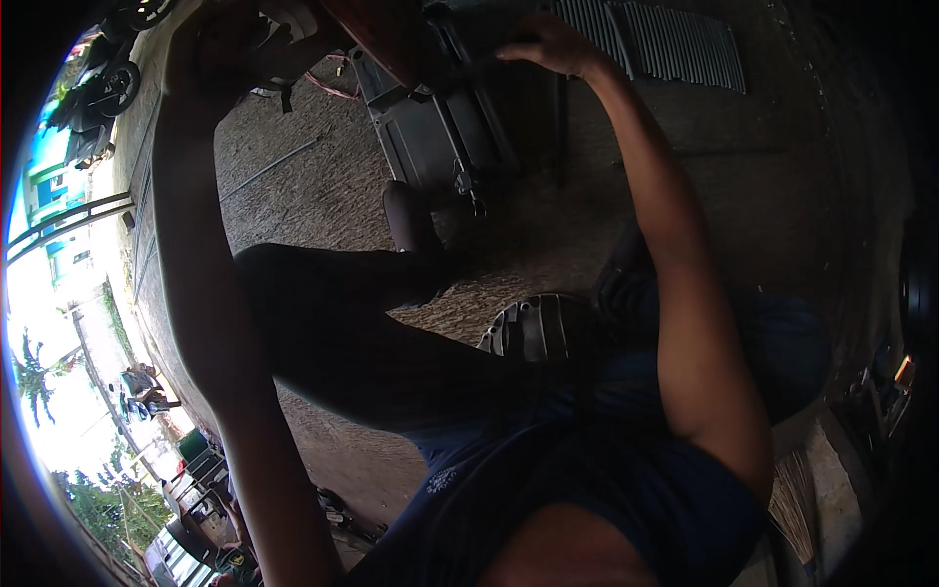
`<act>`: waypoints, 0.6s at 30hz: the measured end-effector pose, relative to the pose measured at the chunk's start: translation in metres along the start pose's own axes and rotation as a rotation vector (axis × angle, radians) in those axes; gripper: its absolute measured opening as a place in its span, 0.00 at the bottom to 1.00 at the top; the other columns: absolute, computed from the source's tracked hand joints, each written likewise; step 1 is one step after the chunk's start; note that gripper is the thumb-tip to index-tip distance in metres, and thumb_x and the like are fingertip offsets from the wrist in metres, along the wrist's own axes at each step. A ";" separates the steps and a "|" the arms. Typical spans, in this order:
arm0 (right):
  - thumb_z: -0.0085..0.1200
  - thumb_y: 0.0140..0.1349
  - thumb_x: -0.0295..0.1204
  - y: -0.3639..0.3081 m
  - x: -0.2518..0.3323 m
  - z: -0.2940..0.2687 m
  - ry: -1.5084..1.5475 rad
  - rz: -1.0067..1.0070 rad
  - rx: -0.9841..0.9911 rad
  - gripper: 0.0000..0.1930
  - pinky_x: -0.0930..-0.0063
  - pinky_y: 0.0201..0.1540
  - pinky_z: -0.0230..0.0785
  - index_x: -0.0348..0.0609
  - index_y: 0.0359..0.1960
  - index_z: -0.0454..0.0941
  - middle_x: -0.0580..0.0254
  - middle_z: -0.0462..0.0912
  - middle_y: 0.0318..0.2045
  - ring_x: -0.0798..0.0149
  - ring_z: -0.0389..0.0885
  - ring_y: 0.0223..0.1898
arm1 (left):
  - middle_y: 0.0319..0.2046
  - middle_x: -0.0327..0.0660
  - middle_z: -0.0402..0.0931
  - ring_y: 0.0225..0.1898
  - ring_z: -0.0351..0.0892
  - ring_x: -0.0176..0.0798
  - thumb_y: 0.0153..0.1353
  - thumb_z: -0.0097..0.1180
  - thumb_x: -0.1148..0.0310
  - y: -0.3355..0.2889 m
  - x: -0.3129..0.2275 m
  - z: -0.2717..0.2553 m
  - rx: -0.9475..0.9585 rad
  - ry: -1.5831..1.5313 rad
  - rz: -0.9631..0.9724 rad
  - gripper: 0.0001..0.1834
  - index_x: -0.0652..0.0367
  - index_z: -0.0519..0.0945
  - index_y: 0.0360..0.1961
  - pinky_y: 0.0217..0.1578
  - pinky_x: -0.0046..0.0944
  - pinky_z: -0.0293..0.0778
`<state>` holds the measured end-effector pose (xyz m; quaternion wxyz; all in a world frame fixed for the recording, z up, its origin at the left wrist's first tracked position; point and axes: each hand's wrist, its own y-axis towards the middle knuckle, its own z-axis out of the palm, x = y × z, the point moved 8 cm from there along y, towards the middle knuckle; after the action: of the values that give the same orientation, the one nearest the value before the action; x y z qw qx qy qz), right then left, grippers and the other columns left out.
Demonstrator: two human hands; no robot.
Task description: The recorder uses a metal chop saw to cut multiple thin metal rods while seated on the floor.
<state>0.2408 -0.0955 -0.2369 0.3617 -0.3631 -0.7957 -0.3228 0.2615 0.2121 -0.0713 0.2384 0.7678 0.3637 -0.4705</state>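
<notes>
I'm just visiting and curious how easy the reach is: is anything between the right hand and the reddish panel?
Yes, in this view: a shadowed dark strip, above the black box, lies between the right hand and the reddish panel. It's too dark to tell whether it blocks the hand.

There was your right hand (556,47), up top, fingers pointing left near the dark casing (416,137)! Your left arm (196,245) stretched up opposite, its far end murky in shadow. A ribbed metal part (538,328) sat between your legs (342,328); a corrugated sheet (685,49) lay beyond your right wrist.
</notes>
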 end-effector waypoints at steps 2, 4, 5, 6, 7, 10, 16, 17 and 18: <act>0.56 0.55 0.45 0.010 -0.025 0.005 -0.190 0.341 0.187 0.20 0.58 0.33 0.67 0.35 0.29 0.80 0.50 0.80 0.23 0.59 0.78 0.26 | 0.53 0.35 0.73 0.57 0.71 0.30 0.64 0.53 0.55 0.005 -0.007 0.008 0.060 0.032 0.093 0.21 0.43 0.73 0.57 0.53 0.37 0.69; 0.57 0.55 0.45 0.020 -0.021 0.007 -0.224 0.355 0.217 0.20 0.58 0.33 0.69 0.36 0.30 0.81 0.51 0.81 0.23 0.58 0.79 0.26 | 0.52 0.34 0.74 0.56 0.72 0.29 0.62 0.55 0.56 0.005 -0.023 0.017 0.084 0.313 0.218 0.20 0.42 0.74 0.55 0.52 0.37 0.69; 0.58 0.54 0.45 0.023 -0.020 0.010 -0.262 0.369 0.248 0.20 0.58 0.34 0.70 0.37 0.31 0.82 0.51 0.82 0.23 0.57 0.80 0.26 | 0.51 0.33 0.75 0.55 0.73 0.29 0.60 0.56 0.57 0.005 -0.033 0.021 0.072 0.507 0.277 0.20 0.42 0.75 0.54 0.51 0.36 0.69; 0.58 0.54 0.45 0.025 -0.017 0.013 -0.258 0.370 0.248 0.20 0.58 0.34 0.70 0.37 0.31 0.82 0.51 0.82 0.23 0.57 0.80 0.26 | 0.49 0.32 0.76 0.52 0.74 0.28 0.57 0.59 0.59 0.002 -0.047 0.028 0.054 0.894 0.394 0.20 0.41 0.76 0.52 0.51 0.34 0.69; 0.58 0.54 0.45 0.029 -0.010 0.012 -0.227 0.310 0.176 0.20 0.59 0.33 0.70 0.37 0.31 0.82 0.52 0.82 0.23 0.59 0.80 0.26 | 0.47 0.31 0.78 0.50 0.76 0.27 0.55 0.62 0.61 -0.003 -0.058 0.037 0.034 1.280 0.510 0.20 0.41 0.78 0.51 0.50 0.33 0.69; 0.60 0.52 0.45 0.030 -0.004 0.015 -0.054 0.300 0.164 0.20 0.60 0.36 0.71 0.38 0.33 0.82 0.53 0.83 0.26 0.60 0.81 0.31 | 0.44 0.28 0.80 0.46 0.79 0.25 0.49 0.68 0.66 -0.007 -0.070 0.060 -0.013 2.052 0.733 0.21 0.40 0.81 0.47 0.48 0.30 0.68; 0.62 0.50 0.44 0.031 0.011 0.013 0.028 0.139 0.083 0.22 0.62 0.49 0.70 0.45 0.44 0.82 0.54 0.85 0.40 0.58 0.82 0.45 | 0.45 0.25 0.79 0.47 0.77 0.21 0.56 0.63 0.59 0.008 -0.059 0.031 -0.074 1.457 0.171 0.17 0.44 0.80 0.48 0.49 0.25 0.64; 0.62 0.50 0.44 0.031 0.011 0.015 0.045 0.144 0.105 0.23 0.62 0.51 0.69 0.46 0.46 0.81 0.55 0.85 0.42 0.57 0.82 0.47 | 0.44 0.24 0.79 0.48 0.76 0.20 0.58 0.62 0.58 0.006 -0.061 0.036 -0.054 1.640 0.260 0.17 0.44 0.79 0.49 0.49 0.24 0.64; 0.62 0.50 0.44 0.030 0.012 0.014 0.044 0.145 0.104 0.23 0.62 0.51 0.69 0.46 0.46 0.81 0.55 0.85 0.42 0.57 0.82 0.47 | 0.43 0.23 0.79 0.48 0.75 0.18 0.59 0.61 0.56 0.003 -0.061 0.041 -0.034 1.822 0.353 0.18 0.45 0.79 0.49 0.49 0.24 0.63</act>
<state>0.2551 -0.0643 -0.2275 0.4197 -0.3933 -0.7750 -0.2620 0.2233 0.1607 -0.0350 -0.0600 0.8819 0.2953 0.3627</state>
